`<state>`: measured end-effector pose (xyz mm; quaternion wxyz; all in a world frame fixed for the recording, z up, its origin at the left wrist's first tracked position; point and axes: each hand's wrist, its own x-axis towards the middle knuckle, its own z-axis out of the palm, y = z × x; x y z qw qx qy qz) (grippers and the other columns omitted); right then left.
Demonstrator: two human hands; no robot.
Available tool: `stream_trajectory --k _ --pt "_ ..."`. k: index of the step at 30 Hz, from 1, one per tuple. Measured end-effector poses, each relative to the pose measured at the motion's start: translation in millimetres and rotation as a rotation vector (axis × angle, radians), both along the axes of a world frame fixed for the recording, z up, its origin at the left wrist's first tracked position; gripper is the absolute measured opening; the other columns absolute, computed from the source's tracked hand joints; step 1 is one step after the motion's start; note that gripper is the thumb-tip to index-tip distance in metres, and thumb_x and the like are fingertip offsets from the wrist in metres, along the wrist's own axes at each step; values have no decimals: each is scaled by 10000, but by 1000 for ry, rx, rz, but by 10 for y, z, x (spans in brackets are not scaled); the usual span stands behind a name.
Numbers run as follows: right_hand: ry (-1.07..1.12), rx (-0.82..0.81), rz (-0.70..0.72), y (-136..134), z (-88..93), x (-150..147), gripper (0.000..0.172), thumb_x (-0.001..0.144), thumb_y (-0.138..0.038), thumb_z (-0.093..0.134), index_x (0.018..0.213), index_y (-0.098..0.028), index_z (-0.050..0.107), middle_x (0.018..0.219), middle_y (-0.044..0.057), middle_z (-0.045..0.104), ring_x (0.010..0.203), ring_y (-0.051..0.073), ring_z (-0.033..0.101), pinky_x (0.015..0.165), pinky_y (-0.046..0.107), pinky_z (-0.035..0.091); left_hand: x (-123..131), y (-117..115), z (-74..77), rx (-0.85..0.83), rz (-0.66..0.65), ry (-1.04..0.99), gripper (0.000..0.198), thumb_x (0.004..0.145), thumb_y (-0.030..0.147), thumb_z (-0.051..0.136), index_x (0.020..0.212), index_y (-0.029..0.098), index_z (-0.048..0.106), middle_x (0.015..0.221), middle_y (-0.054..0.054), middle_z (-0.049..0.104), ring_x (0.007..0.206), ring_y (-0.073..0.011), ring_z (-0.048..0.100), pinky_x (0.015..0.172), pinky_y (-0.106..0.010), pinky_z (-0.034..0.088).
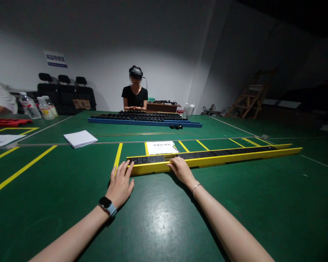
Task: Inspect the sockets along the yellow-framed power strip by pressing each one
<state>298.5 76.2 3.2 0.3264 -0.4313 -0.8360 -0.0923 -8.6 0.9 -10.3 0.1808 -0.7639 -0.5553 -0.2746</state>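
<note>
A long yellow rail (150, 168) lies on the green table, filled with a row of black socket modules (155, 159); a gap breaks the row near its left part. My left hand (120, 185), wearing a watch, rests at the rail's left end with fingers stretched and apart, the fingertips at the end of the module row. By the gap, my right hand (182, 171) curls its fingers over the rail's front wall, thumb toward the front. Its fingertips are partly hidden, so contact with a module cannot be made out. Behind the rail lies a printed paper label (161, 147).
Farther back lie blue rails (144, 122) with black modules, and small black pieces (176, 127) before them. A person (135, 95) with a headset sits opposite. White folded paper (80, 139), bottles (30, 105) and a red rail (9, 122) are at left. Yellow tape (27, 169) marks the table.
</note>
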Motion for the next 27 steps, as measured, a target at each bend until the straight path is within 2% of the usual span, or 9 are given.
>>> stream_trajectory --k 4,9,16,19,22,27 --pt "29 -16 -4 54 -21 221 200 962 -358 507 927 -184 601 855 68 608 799 211 544 739 324 435 5 -2 5 -16 -25 -8 613 891 241 415 1480 166 263 1480 -108 429 1362 -282 360 1141 -541 230" --pt "40 -26 -8 106 -26 317 203 957 -361 515 917 -183 604 841 68 606 798 213 549 740 328 442 4 -1 -14 -21 -44 -19 599 893 233 416 1473 170 279 1462 -106 455 1344 -276 386 1136 -537 245" --pt "91 -22 10 83 -22 288 161 936 -336 541 957 -192 609 873 71 628 828 220 562 771 350 454 -26 50 -78 -83 -123 -101 639 899 244 409 1500 177 204 1276 -121 594 1203 -253 528 1036 -469 417" --pt "113 -2 15 53 -27 230 208 908 -363 575 1033 -199 606 929 75 643 886 233 571 827 379 445 -40 76 -93 -133 -171 -159 664 901 238 402 1511 193 146 1217 -114 620 1125 -228 590 972 -432 479" --pt "105 14 4 38 -41 156 253 893 -395 590 1049 -197 601 954 75 647 904 235 572 863 395 418 -47 91 -100 -177 -201 -202 667 906 233 392 1513 188 118 1275 -133 593 1148 -219 595 964 -408 495" --pt "123 10 -39 73 -76 101 227 919 -409 556 964 -190 592 878 57 636 851 218 563 845 377 385 -45 89 -84 -217 -231 -230 666 911 231 388 1512 193 103 1360 -141 530 1214 -209 558 1011 -386 474"
